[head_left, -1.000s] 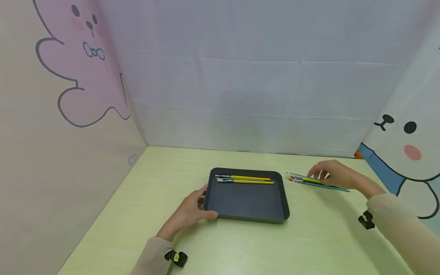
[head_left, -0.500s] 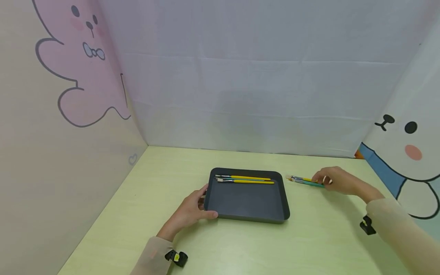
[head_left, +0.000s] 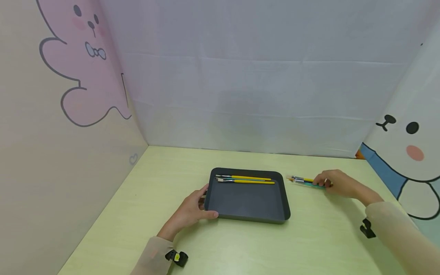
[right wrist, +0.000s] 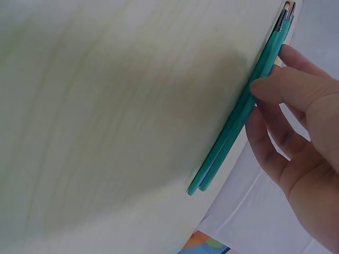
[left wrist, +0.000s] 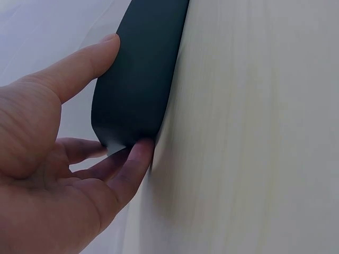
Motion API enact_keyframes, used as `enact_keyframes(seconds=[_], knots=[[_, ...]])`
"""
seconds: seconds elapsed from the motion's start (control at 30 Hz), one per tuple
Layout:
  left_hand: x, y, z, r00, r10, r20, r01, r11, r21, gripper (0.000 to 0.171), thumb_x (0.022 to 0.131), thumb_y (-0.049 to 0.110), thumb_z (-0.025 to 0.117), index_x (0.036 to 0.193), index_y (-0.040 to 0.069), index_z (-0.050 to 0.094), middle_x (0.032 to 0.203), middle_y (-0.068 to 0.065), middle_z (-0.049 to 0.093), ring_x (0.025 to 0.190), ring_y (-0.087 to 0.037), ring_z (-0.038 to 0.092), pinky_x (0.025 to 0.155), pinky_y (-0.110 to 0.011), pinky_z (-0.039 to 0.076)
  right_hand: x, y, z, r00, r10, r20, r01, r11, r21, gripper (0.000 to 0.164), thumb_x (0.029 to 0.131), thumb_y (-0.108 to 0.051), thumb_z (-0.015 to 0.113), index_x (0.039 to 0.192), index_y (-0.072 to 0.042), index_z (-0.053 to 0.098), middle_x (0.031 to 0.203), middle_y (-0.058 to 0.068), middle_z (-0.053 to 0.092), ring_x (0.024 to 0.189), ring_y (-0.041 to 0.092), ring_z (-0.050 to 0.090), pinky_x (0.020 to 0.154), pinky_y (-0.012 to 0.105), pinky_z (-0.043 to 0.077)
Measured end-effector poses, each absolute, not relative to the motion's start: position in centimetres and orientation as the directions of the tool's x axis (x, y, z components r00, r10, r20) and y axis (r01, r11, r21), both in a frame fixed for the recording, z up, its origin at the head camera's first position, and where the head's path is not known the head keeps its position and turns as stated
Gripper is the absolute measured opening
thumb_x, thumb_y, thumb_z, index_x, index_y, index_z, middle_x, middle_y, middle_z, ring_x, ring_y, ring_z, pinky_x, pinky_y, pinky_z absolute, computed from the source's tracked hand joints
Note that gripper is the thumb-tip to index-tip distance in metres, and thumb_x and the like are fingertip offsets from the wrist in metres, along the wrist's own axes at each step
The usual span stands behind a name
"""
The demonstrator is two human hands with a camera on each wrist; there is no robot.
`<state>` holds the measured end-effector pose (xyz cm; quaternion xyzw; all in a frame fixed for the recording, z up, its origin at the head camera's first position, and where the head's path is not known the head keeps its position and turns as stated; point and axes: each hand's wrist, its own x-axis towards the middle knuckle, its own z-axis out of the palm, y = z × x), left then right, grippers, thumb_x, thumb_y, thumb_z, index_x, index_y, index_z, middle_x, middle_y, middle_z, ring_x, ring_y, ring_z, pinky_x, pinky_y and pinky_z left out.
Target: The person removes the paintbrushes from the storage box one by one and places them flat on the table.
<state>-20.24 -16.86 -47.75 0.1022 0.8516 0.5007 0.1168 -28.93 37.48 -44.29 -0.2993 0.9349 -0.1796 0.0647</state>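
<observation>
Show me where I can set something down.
Bare: the near half of the gray tray, below its paintbrushes; the table in front of the tray, and left of the left hand. Crowded: the tray's far side; right of it, where the right hand holds other paintbrushes.

The head camera looks forward and down from well above the pale yellow wood-grained tabletop [head_left: 251,244]. Each wrist camera faces its work close up: left, the dark grey rectangular tray [left wrist: 140,69]; right, slender green-handled paintbrushes [right wrist: 238,114]. The head view shares both.
</observation>
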Motion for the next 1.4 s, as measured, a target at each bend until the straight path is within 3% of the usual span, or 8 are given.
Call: enact_keyframes(seconds=[0.87, 1.2, 1.4], knots=[[-20.5, -16.9, -48.0, -0.950, 0.298, -0.087, 0.070, 0.478, 0.876, 0.115, 0.080, 0.033, 0.096, 0.170, 0.014, 0.028, 0.150, -0.015, 0.052, 0.127, -0.028, 0.060, 0.106, -0.045, 0.055, -28.9, 37.7, -45.0, -0.835, -0.551, 0.022, -0.522, 0.778, -0.349, 0.035, 0.084, 0.018, 0.076, 0.106, -0.009, 0.078, 0.099, -0.003, 0.071, 0.082, 0.007, 0.061, 0.071, 0.029, 0.056], [-20.3, -16.9, -48.0, -0.948, 0.308, -0.084, 0.075, 0.471, 0.879, 0.114, 0.081, 0.033, 0.096, 0.170, 0.014, 0.027, 0.149, -0.015, 0.052, 0.127, -0.028, 0.060, 0.105, -0.046, 0.054, -28.8, 37.7, -44.6, -0.833, -0.553, 0.017, -0.527, 0.783, -0.329, 0.037, 0.082, 0.018, 0.078, 0.108, -0.008, 0.079, 0.102, 0.002, 0.073, 0.083, 0.021, 0.068, 0.073, 0.032, 0.060], [-20.3, -16.9, -47.9, -0.950, 0.300, -0.090, 0.066, 0.473, 0.879, 0.114, 0.080, 0.033, 0.096, 0.170, 0.015, 0.028, 0.149, -0.015, 0.052, 0.128, -0.029, 0.060, 0.106, -0.045, 0.054, -29.0, 37.0, -43.2, -0.824, -0.565, 0.042, -0.546, 0.773, -0.322, 0.034, 0.084, 0.014, 0.080, 0.112, -0.005, 0.077, 0.103, 0.003, 0.074, 0.086, 0.020, 0.069, 0.072, 0.030, 0.061]])
